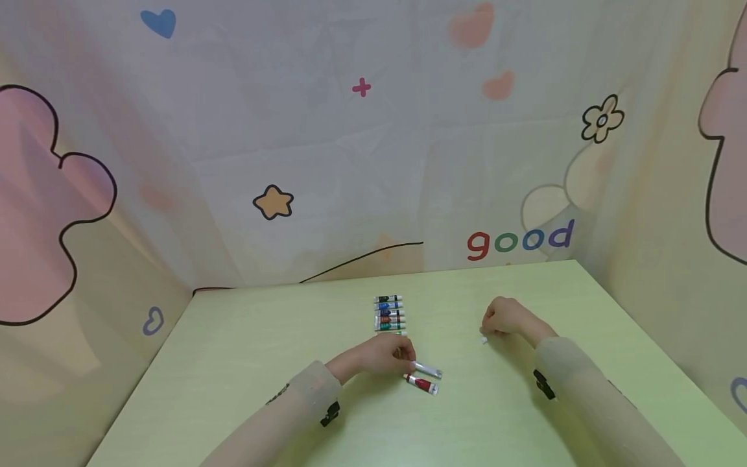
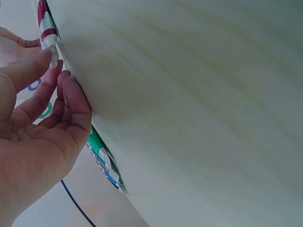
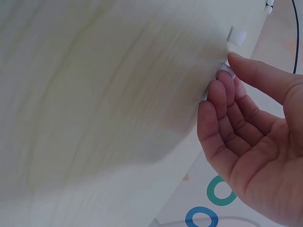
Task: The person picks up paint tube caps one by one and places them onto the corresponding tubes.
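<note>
My left hand [image 1: 382, 353] pinches the capless-looking end of a silver-white paint tube [image 1: 427, 370] between thumb and forefinger. In the left wrist view the thumb lies against a white nozzle [image 2: 53, 57], and a red-and-white tube [image 2: 48, 32] shows just past it. That red-labelled tube lies beside the silver-white one on the table. On the right, my right hand [image 1: 504, 316] is low over the table, with a small white cap [image 3: 227, 70] between thumb and forefinger. A second small white cap [image 3: 236, 36] lies close by its fingertips.
Several paint tubes [image 1: 389, 313] with green, blue and orange-red labels lie in a column behind my left hand. The pale wood-grain table [image 1: 262, 337] reaches back to a printed cloth wall [image 1: 327, 162], with cloth on both sides too.
</note>
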{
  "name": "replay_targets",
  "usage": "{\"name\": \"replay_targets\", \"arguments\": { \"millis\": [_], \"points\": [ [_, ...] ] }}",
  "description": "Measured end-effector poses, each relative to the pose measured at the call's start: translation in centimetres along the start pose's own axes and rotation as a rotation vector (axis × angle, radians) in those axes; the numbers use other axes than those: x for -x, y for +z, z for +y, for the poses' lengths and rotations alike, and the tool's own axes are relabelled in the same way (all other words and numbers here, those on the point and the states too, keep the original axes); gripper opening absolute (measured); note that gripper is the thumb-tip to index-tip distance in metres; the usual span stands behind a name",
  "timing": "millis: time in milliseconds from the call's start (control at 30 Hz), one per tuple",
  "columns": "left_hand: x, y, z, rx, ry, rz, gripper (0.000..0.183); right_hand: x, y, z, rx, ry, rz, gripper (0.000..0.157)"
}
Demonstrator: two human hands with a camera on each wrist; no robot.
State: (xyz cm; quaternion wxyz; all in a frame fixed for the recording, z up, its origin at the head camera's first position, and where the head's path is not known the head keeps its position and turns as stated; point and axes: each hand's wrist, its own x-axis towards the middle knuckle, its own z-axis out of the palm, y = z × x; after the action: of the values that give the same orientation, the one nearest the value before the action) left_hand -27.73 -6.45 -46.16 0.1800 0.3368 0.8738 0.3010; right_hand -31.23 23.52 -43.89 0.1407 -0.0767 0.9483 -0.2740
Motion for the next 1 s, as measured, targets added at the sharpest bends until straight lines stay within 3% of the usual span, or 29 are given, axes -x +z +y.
{"name": "replay_targets", "arguments": {
  "millis": [300, 600, 1000],
  "points": [
    [-0.30, 0.46, -0.35, 0.031, -0.031, 0.009, 0.010, -0.20, 0.26, 0.34, 0.005, -0.034, 0.020, 0.009],
    [-0.43, 0.79, 0.20, -0.061, 0.038, 0.016, 0.011, -0.19, 0.30, 0.46, -0.007, -0.028, 0.026, 0.009],
    [-0.22, 0.47, -0.02, -0.088, 0.046, 0.027, 0.010, -0.06, 0.31, 0.38, -0.010, -0.022, 0.033, 0.010]
  ]
}}
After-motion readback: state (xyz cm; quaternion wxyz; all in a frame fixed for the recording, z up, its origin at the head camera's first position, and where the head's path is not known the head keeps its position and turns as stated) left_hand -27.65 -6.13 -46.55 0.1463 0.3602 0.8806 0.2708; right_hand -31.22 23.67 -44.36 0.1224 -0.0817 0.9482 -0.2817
